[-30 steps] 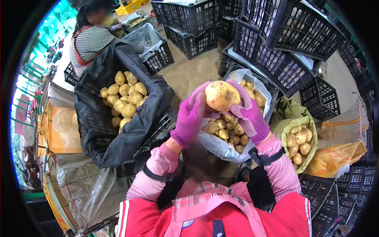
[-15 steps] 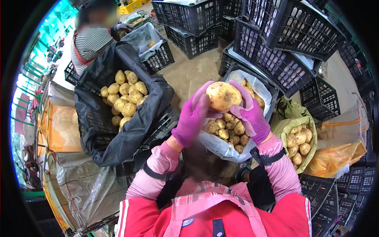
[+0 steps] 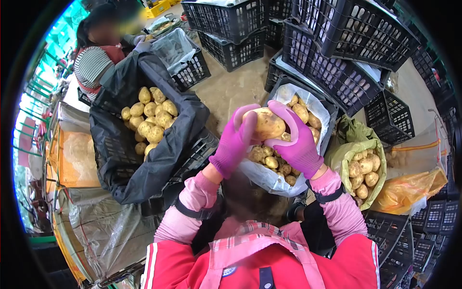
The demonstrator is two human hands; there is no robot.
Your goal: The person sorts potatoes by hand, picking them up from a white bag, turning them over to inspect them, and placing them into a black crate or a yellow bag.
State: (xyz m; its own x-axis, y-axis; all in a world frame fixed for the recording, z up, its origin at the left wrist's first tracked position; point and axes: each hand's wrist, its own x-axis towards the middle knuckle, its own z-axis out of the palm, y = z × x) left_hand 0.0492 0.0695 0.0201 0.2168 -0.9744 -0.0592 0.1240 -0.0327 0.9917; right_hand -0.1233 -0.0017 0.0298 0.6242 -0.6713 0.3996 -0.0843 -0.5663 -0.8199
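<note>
Both my hands wear purple gloves and grip one large yellow potato (image 3: 266, 123) between them. My left hand (image 3: 234, 142) presses its left side, and my right hand (image 3: 294, 142) wraps over its right side with the fingers spread across the top. The potato hangs above a black crate lined with a clear plastic bag (image 3: 269, 178) that holds several small potatoes (image 3: 272, 162). My pink sleeves and red vest fill the bottom of the view.
A black-lined crate (image 3: 159, 164) of bigger potatoes (image 3: 151, 118) stands to the left, with another person (image 3: 96, 58) bent behind it. A green sack (image 3: 349, 154) of potatoes and an orange mesh bag (image 3: 409, 190) lie at the right. Stacked black crates (image 3: 337, 48) fill the back.
My hands have lowered the potato slightly toward the clear-lined crate, and my right hand has turned over its top. The other person has shifted to the left.
</note>
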